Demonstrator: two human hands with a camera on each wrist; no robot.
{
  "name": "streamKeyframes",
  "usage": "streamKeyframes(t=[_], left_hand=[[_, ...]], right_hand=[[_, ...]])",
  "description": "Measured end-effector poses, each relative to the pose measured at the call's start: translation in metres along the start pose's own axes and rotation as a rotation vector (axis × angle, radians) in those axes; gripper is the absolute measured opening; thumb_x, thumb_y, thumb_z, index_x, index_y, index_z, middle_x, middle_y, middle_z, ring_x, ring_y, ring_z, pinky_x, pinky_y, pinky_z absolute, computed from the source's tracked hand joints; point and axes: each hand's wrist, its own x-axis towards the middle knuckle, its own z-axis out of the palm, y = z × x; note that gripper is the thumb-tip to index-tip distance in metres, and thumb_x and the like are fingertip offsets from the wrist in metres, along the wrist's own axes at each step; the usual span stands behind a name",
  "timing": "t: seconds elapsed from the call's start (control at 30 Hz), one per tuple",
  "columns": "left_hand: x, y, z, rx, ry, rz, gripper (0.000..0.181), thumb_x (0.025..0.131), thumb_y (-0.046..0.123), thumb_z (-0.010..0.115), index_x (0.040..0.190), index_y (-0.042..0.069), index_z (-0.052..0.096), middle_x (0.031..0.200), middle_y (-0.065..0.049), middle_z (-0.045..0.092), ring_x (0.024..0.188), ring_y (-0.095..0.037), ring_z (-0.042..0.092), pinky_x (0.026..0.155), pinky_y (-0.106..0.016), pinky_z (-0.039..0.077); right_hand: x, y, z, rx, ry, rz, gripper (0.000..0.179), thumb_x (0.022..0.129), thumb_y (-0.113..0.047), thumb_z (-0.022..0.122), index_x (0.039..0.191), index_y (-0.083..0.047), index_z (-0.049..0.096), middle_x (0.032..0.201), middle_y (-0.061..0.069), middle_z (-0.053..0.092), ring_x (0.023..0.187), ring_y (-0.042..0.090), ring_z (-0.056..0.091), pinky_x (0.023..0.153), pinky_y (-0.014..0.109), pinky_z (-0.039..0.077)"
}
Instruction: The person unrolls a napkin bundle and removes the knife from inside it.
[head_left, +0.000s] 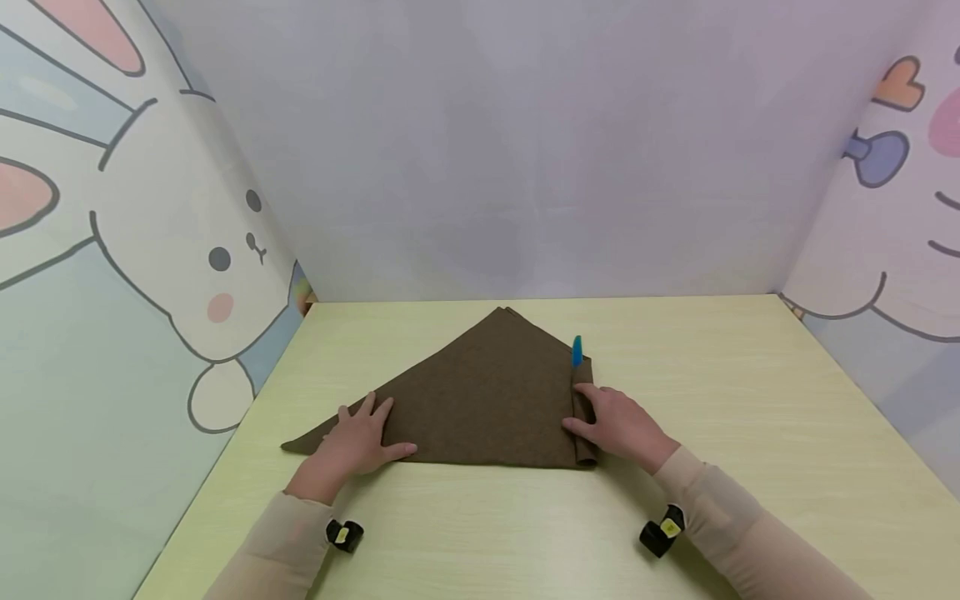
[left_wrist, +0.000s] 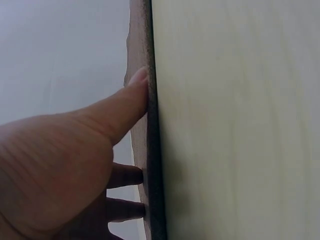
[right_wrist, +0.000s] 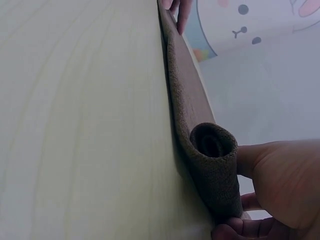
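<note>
A brown cloth [head_left: 480,392], folded into a broad triangle, lies on the table with its peak pointing away from me. Its right end is turned over into a small roll [head_left: 584,446], whose coiled end shows in the right wrist view. My right hand [head_left: 626,425] holds this roll with thumb and fingers. From the roll's far end sticks a narrow blue piece [head_left: 577,351]; its kind is hidden. Toward the cloth's left corner my left hand [head_left: 356,446] rests with spread fingers, its thumb [left_wrist: 122,107] along the near edge.
The pale wooden table [head_left: 480,533] reaches back to a plain light wall [head_left: 525,150]. A rabbit picture [head_left: 202,233] covers the left wall, and another cartoon face [head_left: 892,208] the right one. A small black device [head_left: 347,535] sits at each wrist.
</note>
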Motion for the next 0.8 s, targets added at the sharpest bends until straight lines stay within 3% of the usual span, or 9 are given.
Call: streamKeyframes(t=[0.1,0.2,0.33,0.43,0.53,0.63,0.8], left_hand=[[0.001,0.001,0.000,-0.006,-0.011,-0.001,0.096,0.074,0.070,0.054,0.144,0.008,0.030,0.147,-0.022,0.018,0.121,-0.054,0.024,0.070,-0.061,0.042],[0.003,0.013,-0.004,0.027,-0.036,0.004,0.092,0.077,0.065,0.056,0.143,0.007,0.031,0.146,-0.024,0.018,0.125,-0.052,0.021,0.076,-0.064,0.039],[0.011,0.056,-0.011,0.076,-0.066,0.090,0.087,0.079,0.061,0.057,0.143,0.007,0.031,0.147,-0.022,0.019,0.131,-0.045,0.016,0.088,-0.062,0.033],[0.018,0.093,-0.011,0.047,-0.088,0.188,0.087,0.081,0.063,0.054,0.144,0.009,0.028,0.148,-0.020,0.017,0.133,-0.041,0.013,0.096,-0.056,0.031],[0.023,0.117,-0.004,0.018,-0.125,0.218,0.087,0.081,0.064,0.051,0.145,0.012,0.026,0.149,-0.018,0.015,0.133,-0.041,0.012,0.096,-0.053,0.032],[0.026,0.128,0.003,0.026,-0.142,0.197,0.088,0.079,0.064,0.053,0.145,0.013,0.027,0.149,-0.019,0.015,0.132,-0.045,0.014,0.091,-0.056,0.036],[0.029,0.133,0.006,0.049,-0.127,0.194,0.090,0.076,0.063,0.058,0.145,0.013,0.029,0.147,-0.021,0.017,0.129,-0.049,0.016,0.085,-0.062,0.036]], right_hand=[[0.000,0.001,0.000,-0.007,0.002,0.001,0.067,0.082,-0.047,0.063,0.131,-0.003,0.046,0.116,0.016,0.056,0.105,0.033,0.053,0.082,0.046,0.045],[-0.001,0.002,0.000,-0.025,0.011,0.006,0.067,0.082,-0.048,0.064,0.130,-0.004,0.048,0.108,0.014,0.056,0.090,0.027,0.057,0.071,0.040,0.047],[-0.001,0.003,0.001,-0.036,0.032,0.017,0.066,0.081,-0.046,0.066,0.129,-0.005,0.049,0.090,0.008,0.046,0.066,0.018,0.045,0.054,0.030,0.039],[-0.001,0.001,0.004,-0.032,0.045,0.015,0.066,0.080,-0.045,0.067,0.129,-0.004,0.049,0.086,0.007,0.040,0.063,0.017,0.039,0.051,0.028,0.035],[0.000,0.000,0.007,-0.025,0.051,0.004,0.067,0.079,-0.046,0.067,0.128,-0.004,0.050,0.087,0.007,0.040,0.064,0.017,0.038,0.051,0.027,0.035],[0.000,-0.001,0.008,-0.015,0.049,0.005,0.067,0.079,-0.048,0.067,0.128,-0.005,0.050,0.086,0.006,0.041,0.063,0.016,0.040,0.052,0.027,0.036],[-0.001,0.001,0.003,-0.004,0.050,0.023,0.066,0.078,-0.048,0.067,0.128,-0.006,0.051,0.084,0.004,0.043,0.063,0.016,0.041,0.053,0.027,0.036]])
